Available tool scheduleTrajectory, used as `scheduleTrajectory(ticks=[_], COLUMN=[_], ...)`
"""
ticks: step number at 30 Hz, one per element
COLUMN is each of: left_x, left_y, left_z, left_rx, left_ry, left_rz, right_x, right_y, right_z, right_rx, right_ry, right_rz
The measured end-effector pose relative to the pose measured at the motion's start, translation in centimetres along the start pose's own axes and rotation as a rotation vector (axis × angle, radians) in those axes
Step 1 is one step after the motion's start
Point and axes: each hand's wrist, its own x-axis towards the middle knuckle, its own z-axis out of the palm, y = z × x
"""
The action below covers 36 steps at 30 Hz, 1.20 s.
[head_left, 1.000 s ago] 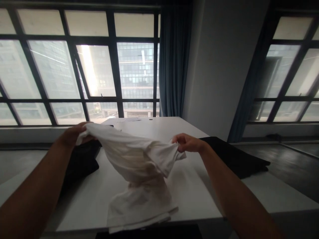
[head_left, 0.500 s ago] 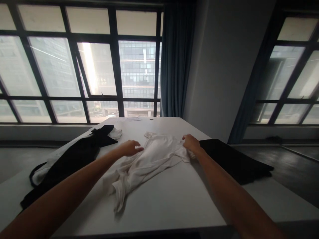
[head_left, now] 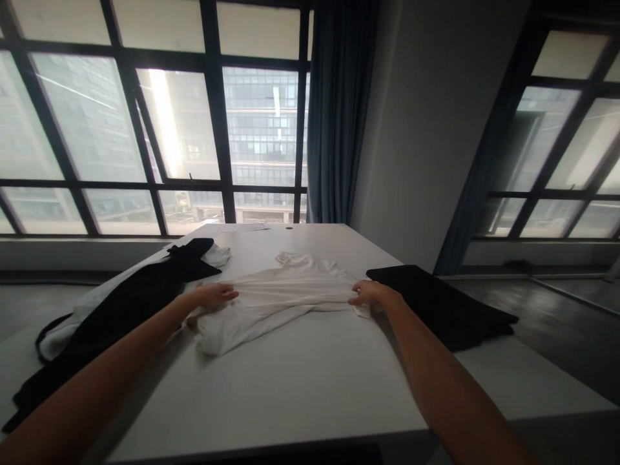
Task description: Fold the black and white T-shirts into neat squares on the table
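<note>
A white shirt (head_left: 290, 287) lies spread across the white table (head_left: 310, 387) in front of me, with taut creases running sideways between my hands. My left hand (head_left: 216, 295) is closed on its left side. At the opposite edge, my right hand (head_left: 372, 294) pinches the fabric, fingers bent. A crumpled part of the shirt hangs loosely below my left hand, and its far end bunches up toward the window.
Dark clothing with a strap (head_left: 121, 310) lies along the table's left side, over some white cloth. A folded black cloth (head_left: 440, 307) rests at the right edge. Papers (head_left: 242, 227) lie at the far end, before a window and a blue curtain (head_left: 336, 116).
My left hand has moved left and taken hold of the shirt, pulling it wider and flatter. My right hand has shifted slightly down along its edge.
</note>
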Motion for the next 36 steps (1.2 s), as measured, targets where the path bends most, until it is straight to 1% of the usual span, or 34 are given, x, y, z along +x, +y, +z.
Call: scheduleTrajectory(ticks=[2,3,5,7,9,10,12,13,15,17,19,20,23,26,27,29,32,33,34,36], left_x=[0.1,-0.2,-1.1,-2.4,-4.1,-4.9,-6.3,-6.7,-7.1,-6.9,-6.6,-6.4,-6.1,-6.3,-6.4,-6.9,-8.3,-8.9,-9.5,-10.6], left_y=[0.0,0.2,1.3,3.0,4.9,5.7,6.9,7.0,6.6,5.3,3.7,2.9,1.1,0.6,0.7,1.4,3.3,4.1,4.8,5.9], left_z=[-0.6,-0.7,-0.5,0.2,1.1,1.6,2.2,2.3,2.1,1.6,0.9,0.6,-0.3,-1.3,-1.8,-2.8,-5.0,-5.8,-6.6,-7.8], left_rx=[0.165,0.263,0.398,0.471,0.511,0.527,0.541,0.538,0.545,0.571,0.612,0.627,0.622,0.553,0.526,0.468,0.359,0.311,0.255,0.115], left_ry=[-0.088,-0.113,-0.09,-0.029,-0.024,-0.059,-0.173,-0.228,-0.284,-0.278,-0.218,-0.176,-0.055,-0.015,-0.033,-0.115,-0.233,-0.265,-0.312,-0.474], left_rz=[0.035,0.075,0.173,0.247,0.273,0.276,0.268,0.26,0.246,0.204,0.159,0.143,0.134,0.192,0.215,0.232,0.228,0.226,0.222,0.201], right_x=[-0.5,-0.8,-1.2,-1.6,-2.0,-2.1,-2.4,-2.5,-2.7,-3.0,-3.7,-4.1,-5.6,-6.9,-7.2,-7.6,-7.5,-7.3,-7.0,-6.0], right_y=[-0.2,-0.3,-0.7,-1.1,-1.6,-1.8,-2.2,-2.4,-2.6,-2.6,-2.7,-2.7,-3.0,-3.4,-3.5,-3.4,-2.7,-2.4,-2.2,-2.1], right_z=[-0.5,-0.7,-1.0,-1.2,-1.2,-1.1,-0.9,-0.8,-0.8,-1.1,-1.9,-2.4,-3.7,-4.6,-4.7,-4.9,-5.1,-5.1,-5.0,-4.3], right_rx=[-0.025,-0.034,-0.015,0.051,0.114,0.121,0.088,0.056,0.003,0.009,0.104,0.187,0.483,0.681,0.713,0.742,0.727,0.718,0.707,0.67], right_ry=[-0.012,0.0,0.055,0.118,0.102,0.058,-0.044,-0.08,-0.086,-0.046,-0.033,-0.053,-0.172,-0.282,-0.328,-0.427,-0.539,-0.543,-0.52,-0.393], right_rz=[0.019,0.004,-0.087,-0.228,-0.309,-0.308,-0.249,-0.21,-0.171,-0.205,-0.284,-0.329,-0.453,-0.531,-0.549,-0.588,-0.644,-0.651,-0.647,-0.588])
